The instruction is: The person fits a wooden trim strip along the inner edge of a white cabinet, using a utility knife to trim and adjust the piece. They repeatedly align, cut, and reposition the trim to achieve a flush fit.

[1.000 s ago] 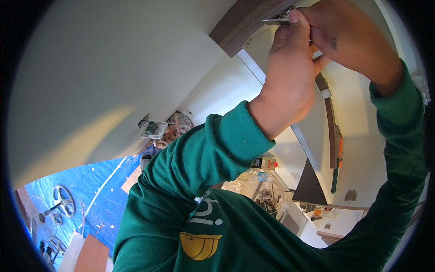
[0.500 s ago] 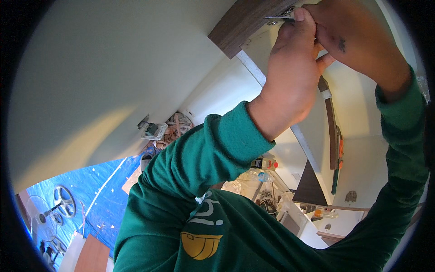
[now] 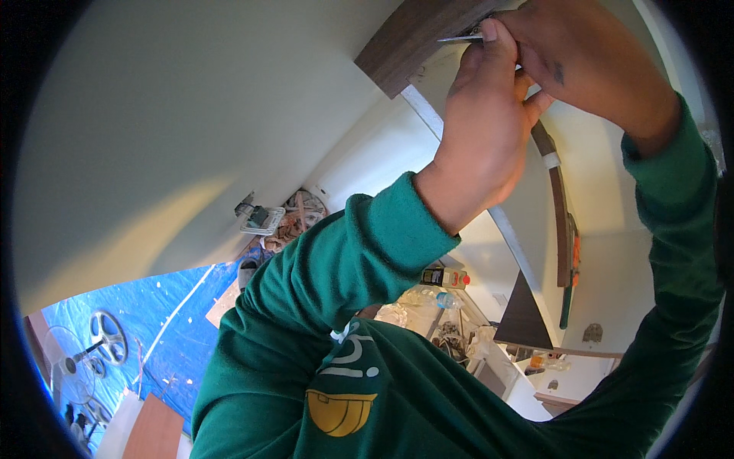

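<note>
Both arms are raised in green sleeves, and the hands meet at a dark wood-grain panel at the top. Between thumb and fingers, my left hand pinches a thin, pointed metal piece; its tip sticks out to the left over the panel. The piece's other end is hidden by my hands, so its exact kind cannot be made out. My right hand is closed right beside the left thumb, back of the hand toward me. Whatever its fingers hold is hidden. Small metal hardware on the panel shows partly behind the fingers.
A large pale panel fills the left side. Blue sheeting covers the floor, with a fan and a brown board on it. A red-capped bottle stands below my left arm. An orange-and-green tool lies along a dark strip.
Both hands have shifted slightly left, and the thin metal piece has moved left and a little down with them. My left hand keeps its pinch.
</note>
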Tool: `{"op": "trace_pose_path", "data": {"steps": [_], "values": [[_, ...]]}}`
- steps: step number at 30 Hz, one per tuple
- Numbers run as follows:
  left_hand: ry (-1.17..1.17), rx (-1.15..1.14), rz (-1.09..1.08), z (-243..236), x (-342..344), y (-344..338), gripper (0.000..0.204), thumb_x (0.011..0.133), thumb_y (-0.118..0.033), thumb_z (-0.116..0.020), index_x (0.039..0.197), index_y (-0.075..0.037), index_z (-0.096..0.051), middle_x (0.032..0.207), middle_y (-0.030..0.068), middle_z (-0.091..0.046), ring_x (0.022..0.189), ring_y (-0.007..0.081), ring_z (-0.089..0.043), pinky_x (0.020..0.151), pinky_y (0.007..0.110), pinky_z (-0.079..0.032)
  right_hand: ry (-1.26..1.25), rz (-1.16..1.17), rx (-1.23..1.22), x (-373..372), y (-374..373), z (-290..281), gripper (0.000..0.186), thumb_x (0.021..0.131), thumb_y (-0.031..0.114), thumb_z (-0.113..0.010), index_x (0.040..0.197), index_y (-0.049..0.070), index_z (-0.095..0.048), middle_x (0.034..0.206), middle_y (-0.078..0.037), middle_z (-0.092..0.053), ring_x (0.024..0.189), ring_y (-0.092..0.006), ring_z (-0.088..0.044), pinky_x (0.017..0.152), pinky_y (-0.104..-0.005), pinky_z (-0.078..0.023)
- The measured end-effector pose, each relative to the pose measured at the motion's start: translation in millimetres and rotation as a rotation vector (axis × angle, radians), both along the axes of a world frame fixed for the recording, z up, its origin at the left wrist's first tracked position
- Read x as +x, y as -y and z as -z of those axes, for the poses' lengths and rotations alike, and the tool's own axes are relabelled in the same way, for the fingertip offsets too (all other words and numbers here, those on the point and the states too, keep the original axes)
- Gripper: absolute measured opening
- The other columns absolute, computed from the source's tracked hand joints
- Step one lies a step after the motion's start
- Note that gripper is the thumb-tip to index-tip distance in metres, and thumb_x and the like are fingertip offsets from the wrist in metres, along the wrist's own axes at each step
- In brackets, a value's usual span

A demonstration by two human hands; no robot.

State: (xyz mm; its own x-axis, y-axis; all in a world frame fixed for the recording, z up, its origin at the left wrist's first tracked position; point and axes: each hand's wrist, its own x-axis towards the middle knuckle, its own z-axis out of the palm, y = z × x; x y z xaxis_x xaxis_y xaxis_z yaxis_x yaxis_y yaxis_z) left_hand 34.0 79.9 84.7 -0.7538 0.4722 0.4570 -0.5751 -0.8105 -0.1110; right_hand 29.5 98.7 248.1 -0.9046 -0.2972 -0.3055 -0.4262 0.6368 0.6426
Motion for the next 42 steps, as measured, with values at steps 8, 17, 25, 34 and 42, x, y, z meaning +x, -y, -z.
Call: {"op": "trace_pose_path", "data": {"steps": [8, 17, 25, 34, 42], "values": [[0.048, -0.020, 0.055, 10, -1, -6, 0.044, 0.105, -0.048, -0.036, 0.131, -0.012, -0.043, 0.132, 0.0035, -0.050, 0.126, 0.0184, -0.047, 0.109, 0.041, -0.036, 0.070, 0.203, -0.001, -8, -3, 6, 0.024, 0.082, 0.019, -0.062, 0.097, 0.000, -0.064, 0.083, -0.019, -0.065, 0.076, -0.0345, -0.066, 0.069, -0.0414, -0.053], [0.071, 0.001, 0.073, -6, 1, 0, 0.043, 0.104, -0.048, -0.040, 0.128, -0.012, -0.044, 0.128, 0.0030, -0.053, 0.121, 0.0172, -0.051, 0.108, 0.040, -0.037, -0.215, -0.258, -0.072, 3, 4, 21, 0.023, 0.081, 0.019, -0.062, 0.093, -0.001, -0.064, 0.076, -0.018, -0.065, 0.069, -0.0343, -0.064, 0.064, -0.0422, -0.051], [0.053, -0.001, 0.070, 5, -2, -4, 0.042, 0.104, -0.046, -0.042, 0.124, -0.009, -0.045, 0.126, 0.0039, -0.054, 0.119, 0.0171, -0.053, 0.106, 0.039, -0.040, -0.030, 0.131, 0.215, 4, 26, 15, 0.017, 0.082, 0.019, -0.061, 0.083, 0.003, -0.063, 0.068, -0.014, -0.062, 0.061, -0.0327, -0.062, 0.056, -0.0414, -0.048], [0.008, 0.019, 0.067, 10, -4, -5, 0.044, 0.104, -0.046, -0.041, 0.127, -0.008, -0.043, 0.130, 0.0048, -0.051, 0.124, 0.0176, -0.049, 0.110, 0.040, -0.036, 0.001, 0.174, 0.134, 0, 9, 8, 0.016, 0.081, 0.019, -0.062, 0.080, 0.003, -0.062, 0.065, -0.014, -0.061, 0.060, -0.0325, -0.062, 0.056, -0.0424, -0.047], [0.039, 0.010, 0.060, -1, -4, 0, 0.044, 0.104, -0.046, -0.041, 0.126, -0.008, -0.043, 0.129, 0.0057, -0.052, 0.122, 0.0186, -0.051, 0.109, 0.040, -0.037, -0.252, -0.196, -0.065, 1, 5, 22, 0.018, 0.082, 0.019, -0.061, 0.084, 0.001, -0.063, 0.069, -0.015, -0.063, 0.065, -0.0331, -0.063, 0.061, -0.0440, -0.050]]}}
